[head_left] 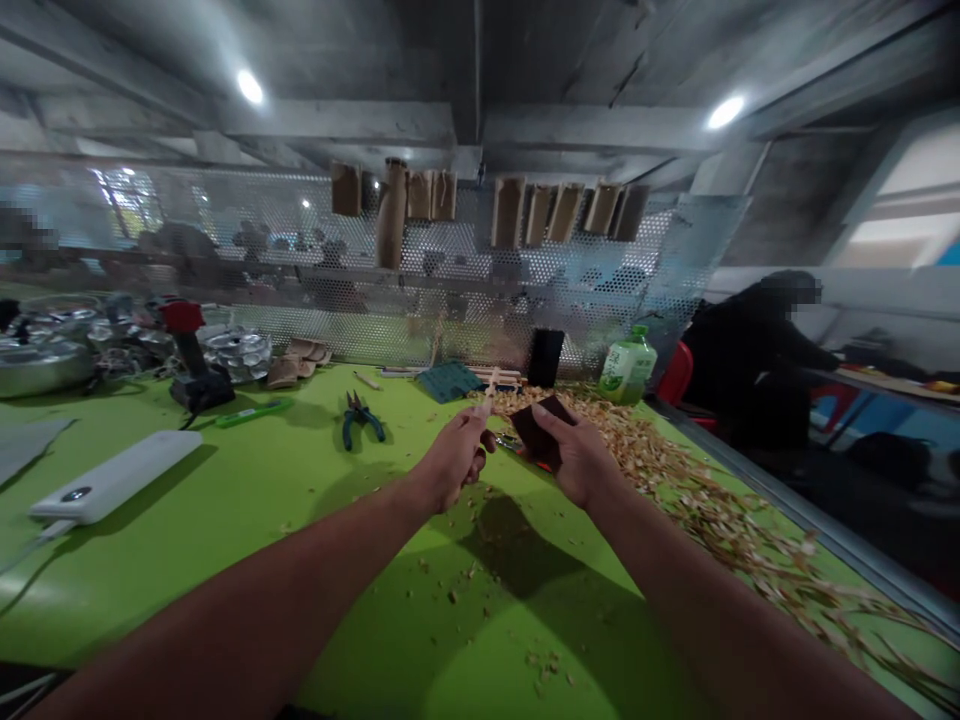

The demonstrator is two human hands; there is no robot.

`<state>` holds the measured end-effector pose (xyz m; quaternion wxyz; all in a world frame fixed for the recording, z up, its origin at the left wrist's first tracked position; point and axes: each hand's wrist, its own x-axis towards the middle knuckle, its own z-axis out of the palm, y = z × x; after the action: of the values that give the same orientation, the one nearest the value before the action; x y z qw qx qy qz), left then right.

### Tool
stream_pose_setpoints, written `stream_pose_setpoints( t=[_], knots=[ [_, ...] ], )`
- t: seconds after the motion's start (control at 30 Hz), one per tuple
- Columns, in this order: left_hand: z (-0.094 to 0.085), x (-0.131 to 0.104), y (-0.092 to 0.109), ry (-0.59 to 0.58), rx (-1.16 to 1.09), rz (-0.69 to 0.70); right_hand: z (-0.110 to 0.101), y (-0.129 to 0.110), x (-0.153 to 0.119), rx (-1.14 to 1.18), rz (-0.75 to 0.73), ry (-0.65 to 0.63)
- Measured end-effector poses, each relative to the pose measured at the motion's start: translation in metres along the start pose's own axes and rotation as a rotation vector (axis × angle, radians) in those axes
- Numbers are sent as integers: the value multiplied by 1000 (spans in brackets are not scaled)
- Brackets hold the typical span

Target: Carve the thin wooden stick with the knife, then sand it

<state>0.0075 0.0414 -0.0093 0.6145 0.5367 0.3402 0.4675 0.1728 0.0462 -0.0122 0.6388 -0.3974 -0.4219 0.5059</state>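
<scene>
Above the green table [300,560], my left hand [454,455] is closed on a small pale wooden piece [492,385], which sticks up past the fingertips. My right hand [581,452] grips a dark brown sheet [541,430], thumb on top, just right of the wooden piece. The two hands are close together but apart. Beneath and behind them lies a tool with some red on it, mostly hidden. Small wood chips [469,575] are scattered on the table below the hands.
Pliers [360,420], a green cutter [255,411], a white power bank [120,478] and a red-topped drill [195,360] lie left. Wood shavings [675,470] spread right, near a green bottle [628,365]. A black phone-like slab [545,358] leans on the mesh screen. A person [765,350] sits right.
</scene>
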Motion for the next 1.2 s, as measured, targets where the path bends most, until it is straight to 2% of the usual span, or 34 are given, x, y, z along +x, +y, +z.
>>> stream_pose_setpoints(
  t=[0.13, 0.27, 0.37, 0.5, 0.67, 0.73, 0.87, 0.93, 1.0, 1.13, 1.2],
  knots=[
    [0, 0, -5, -109, 72, 50, 1, -9, -1, 17, -40, 36],
    [4, -1, -11, -133, 89, 73, 8, -10, -9, -22, -90, -6],
    [6, -2, -13, -152, 184, 94, 11, -7, -10, -120, -176, 17],
    [9, -5, -12, -143, 369, 116, 2, -8, 1, -190, -303, 164],
    [10, -8, -7, -117, 374, 132, -15, -20, 14, -106, -379, 349],
    [10, -8, -6, -111, 319, 122, -13, -21, 10, -101, -401, 319],
    [10, -7, -8, -121, 187, 79, 3, -11, -7, -251, -368, 27],
    [10, -7, -11, -156, 163, 72, 7, -6, -10, -319, -368, -3],
    [11, -7, -12, -191, 170, 72, 5, -5, -7, -339, -389, 56],
    [11, -8, -11, -200, 177, 55, -9, -17, 7, -268, -443, 344],
    [11, -9, -9, -193, 193, 40, -13, -22, 9, -195, -455, 370]
  ],
)
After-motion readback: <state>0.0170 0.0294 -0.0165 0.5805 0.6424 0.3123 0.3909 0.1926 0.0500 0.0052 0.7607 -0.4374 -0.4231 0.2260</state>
